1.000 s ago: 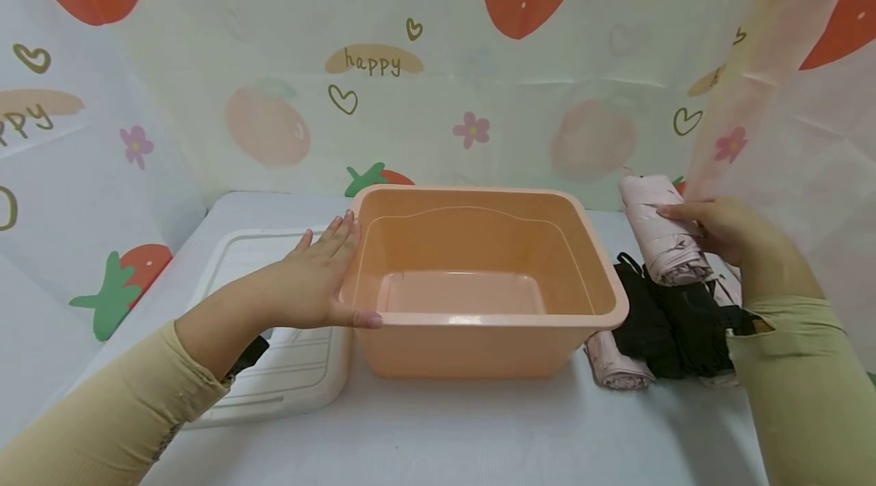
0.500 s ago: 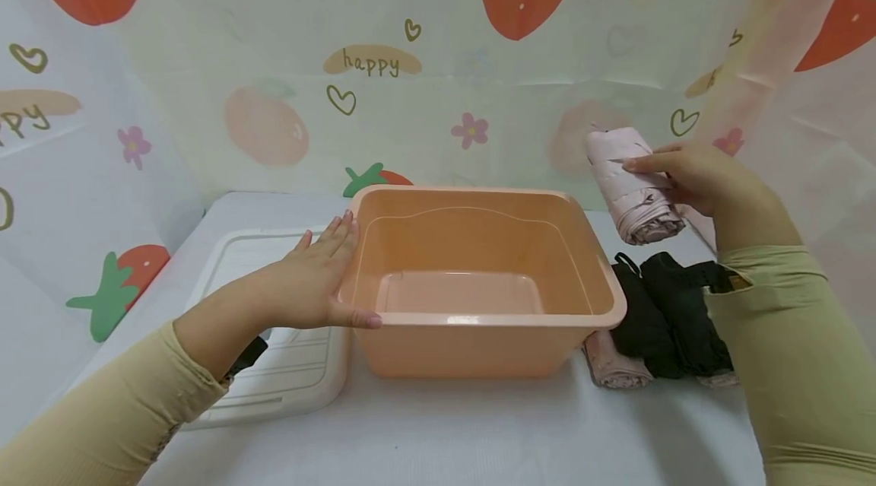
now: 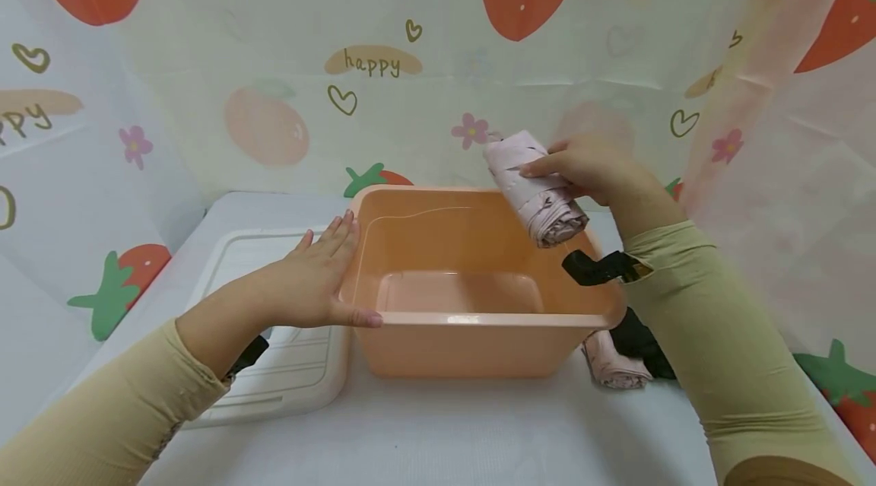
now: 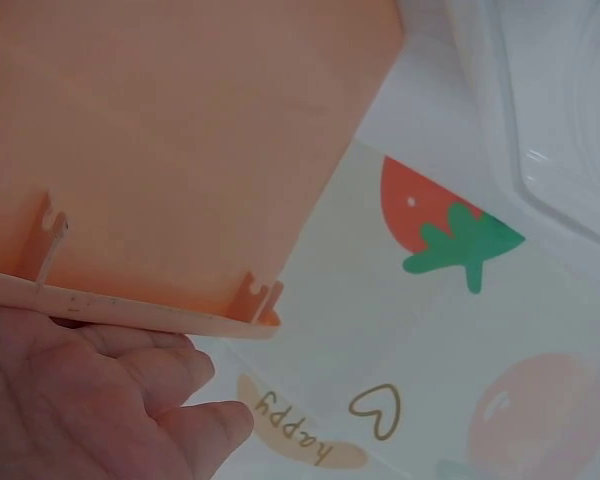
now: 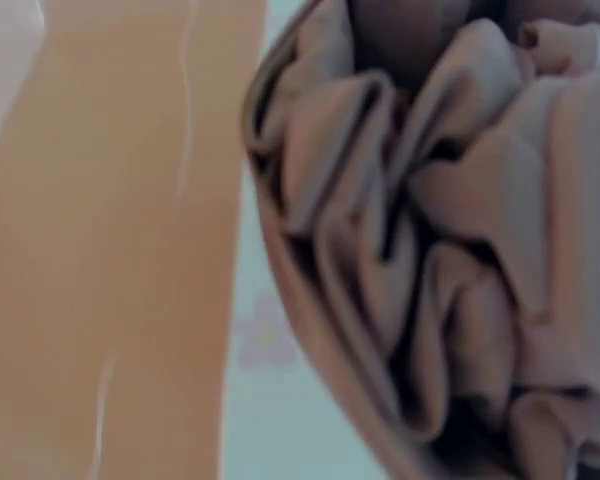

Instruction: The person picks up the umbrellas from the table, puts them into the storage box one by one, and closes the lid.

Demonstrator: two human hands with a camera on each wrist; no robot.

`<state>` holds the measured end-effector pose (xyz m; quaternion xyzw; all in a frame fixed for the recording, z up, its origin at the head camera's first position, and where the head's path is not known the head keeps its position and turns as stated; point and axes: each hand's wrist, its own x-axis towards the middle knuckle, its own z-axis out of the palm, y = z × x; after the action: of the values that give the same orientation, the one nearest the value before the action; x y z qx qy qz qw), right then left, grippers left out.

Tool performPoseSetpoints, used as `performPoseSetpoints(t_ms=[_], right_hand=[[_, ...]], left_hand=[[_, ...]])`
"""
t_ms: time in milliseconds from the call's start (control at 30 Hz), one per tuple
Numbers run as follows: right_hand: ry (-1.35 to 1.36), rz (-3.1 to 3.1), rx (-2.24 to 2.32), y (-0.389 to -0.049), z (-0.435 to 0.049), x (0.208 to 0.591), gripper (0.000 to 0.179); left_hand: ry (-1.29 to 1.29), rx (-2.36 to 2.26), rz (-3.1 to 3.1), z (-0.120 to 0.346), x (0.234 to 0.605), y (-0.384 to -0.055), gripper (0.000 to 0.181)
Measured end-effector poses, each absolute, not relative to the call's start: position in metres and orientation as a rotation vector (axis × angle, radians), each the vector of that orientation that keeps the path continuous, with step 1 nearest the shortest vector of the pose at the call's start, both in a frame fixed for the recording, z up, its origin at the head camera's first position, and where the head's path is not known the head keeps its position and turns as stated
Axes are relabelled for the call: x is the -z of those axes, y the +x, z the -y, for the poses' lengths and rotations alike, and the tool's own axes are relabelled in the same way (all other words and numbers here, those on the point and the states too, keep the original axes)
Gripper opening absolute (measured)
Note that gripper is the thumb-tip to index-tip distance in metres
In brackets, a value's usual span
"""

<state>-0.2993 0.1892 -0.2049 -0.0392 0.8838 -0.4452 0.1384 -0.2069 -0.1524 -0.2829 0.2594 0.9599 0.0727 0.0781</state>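
Note:
In the head view, a rolled pink cloth with small dark marks hangs tilted over the right part of a peach plastic storage bin. My right hand grips the roll from its right side, thumb on top. Its spiral folded end fills much of the right wrist view. My left hand lies with straight fingers along the bin's left rim, thumb on the front edge. From the left wrist camera, the left fingers touch the underside of that rim. Inside the bin, its bare floor shows.
A white ribbed lid lies left of the bin, partly under the left forearm. Right of the bin sit another rolled pink cloth and black fabric, partly behind the right sleeve. A strawberry-print sheet stands behind.
My right hand has lifted the pink roll off the pile at the right and carried it left, over the bin. The left hand and the bin stay in place.

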Motion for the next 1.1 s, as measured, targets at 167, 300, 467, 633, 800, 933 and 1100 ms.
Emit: performPoseSetpoints(t_ms=[167,300,467,633,800,933,1100], right_hand=[[-0.139,-2.597,1.150,-0.302,-0.152,0.213,0.040],[-0.194,-2.612,1.081,-0.301,-0.128,0.221,0.034],[-0.279,-2.623,0.985,-0.299,-0.110,0.230,0.031],[-0.316,-2.590,1.016,-0.299,-0.097,0.237,0.029],[-0.331,-2.586,1.011,-0.298,-0.085,0.244,0.030],[-0.358,-2.566,0.972,-0.298,-0.077,0.253,0.030],[-0.410,-2.583,0.914,-0.298,-0.072,0.260,0.030]], left_hand=[[0.779,-0.220,-2.873,0.152,0.283,-0.207,0.131],[0.777,-0.227,-2.876,0.153,0.285,-0.208,0.131],[0.782,-0.238,-2.876,0.153,0.285,-0.209,0.132],[0.773,-0.222,-2.876,0.154,0.283,-0.208,0.132],[0.773,-0.228,-2.877,0.153,0.281,-0.208,0.132],[0.773,-0.239,-2.873,0.153,0.282,-0.208,0.133],[0.771,-0.225,-2.873,0.152,0.284,-0.210,0.133]])
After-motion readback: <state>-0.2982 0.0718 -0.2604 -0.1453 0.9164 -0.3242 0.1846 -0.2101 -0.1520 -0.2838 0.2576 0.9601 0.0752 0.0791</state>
